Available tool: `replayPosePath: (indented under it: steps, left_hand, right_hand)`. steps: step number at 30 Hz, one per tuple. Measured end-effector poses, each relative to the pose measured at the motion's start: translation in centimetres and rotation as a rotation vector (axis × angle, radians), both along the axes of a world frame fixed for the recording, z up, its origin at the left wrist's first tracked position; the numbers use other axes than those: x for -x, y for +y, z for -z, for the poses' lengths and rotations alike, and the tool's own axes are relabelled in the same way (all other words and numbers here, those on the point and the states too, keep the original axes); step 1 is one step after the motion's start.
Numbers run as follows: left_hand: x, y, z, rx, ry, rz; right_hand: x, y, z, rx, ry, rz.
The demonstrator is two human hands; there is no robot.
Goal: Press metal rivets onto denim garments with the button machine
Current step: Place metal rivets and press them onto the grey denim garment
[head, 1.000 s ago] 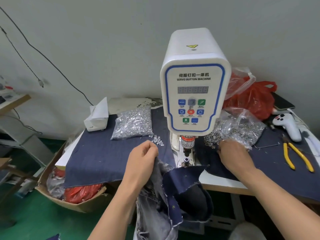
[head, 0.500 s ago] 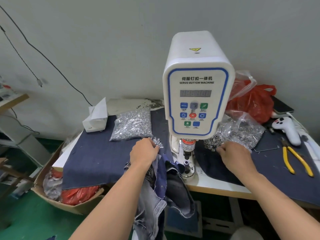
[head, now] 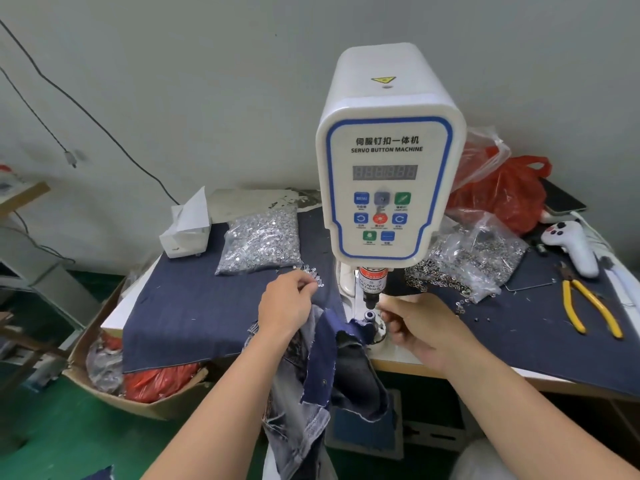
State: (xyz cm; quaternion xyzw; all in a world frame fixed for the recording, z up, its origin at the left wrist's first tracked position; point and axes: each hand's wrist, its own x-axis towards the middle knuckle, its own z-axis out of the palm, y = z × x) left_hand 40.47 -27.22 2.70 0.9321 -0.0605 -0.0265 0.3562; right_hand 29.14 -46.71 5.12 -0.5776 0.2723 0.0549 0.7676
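I have the denim garment draped over the front edge of the tabletop, most of it hanging down, with one dark flap pulled up toward the lower die of the button machine so the rivet spot can sit under the punch. My left hand is at the loose rivets lying just in front of the clear bag of rivets; its fingers are curled and pinching there, probably on one rivet, though the piece is too small to make out. My right hand is close beside the die, fingers bent and pinched together at the base, apparently seating a small part; I cannot tell what it holds. The second bag of metal rings sits to the right of the machine, within reach of that hand. Yellow pliers lie near the right edge, well apart from the work
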Motion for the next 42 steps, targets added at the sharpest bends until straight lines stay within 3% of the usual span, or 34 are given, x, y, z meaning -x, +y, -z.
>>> replayPosePath:
  steps: [3, 9, 23, 27, 32, 42]
  left_hand:
    - [1.6, 0.5, -0.2, 0.095, -0.021, 0.1]
    - [4.6, 0.6, -0.6, 0.174, -0.069, 0.197]
    - [6.9, -2.7, -0.7, 0.265, -0.054, 0.195]
    - [7.1, -3.3, -0.6, 0.294, -0.056, 0.173]
    - [7.2, -3.6, -0.4, 0.262, -0.068, 0.183]
    - [7.3, -3.8, -0.7, 0.21, -0.087, 0.211]
  right_hand:
    - [0.1, 0.4, 0.0, -0.142, 0.018, 0.023]
    - [0.2, 0.8, 0.0, -0.22, 0.069, 0.019]
    - [0.8, 0.5, 0.0, -0.323, 0.048, 0.056]
    - [1.1, -0.3, -0.2, -0.205, 0.026, 0.035]
    - [0.8, -2.4, 0.1, 0.018, -0.017, 0.179]
    - [1.4, -3.5, 2.0, 0.024, 0.034, 0.143]
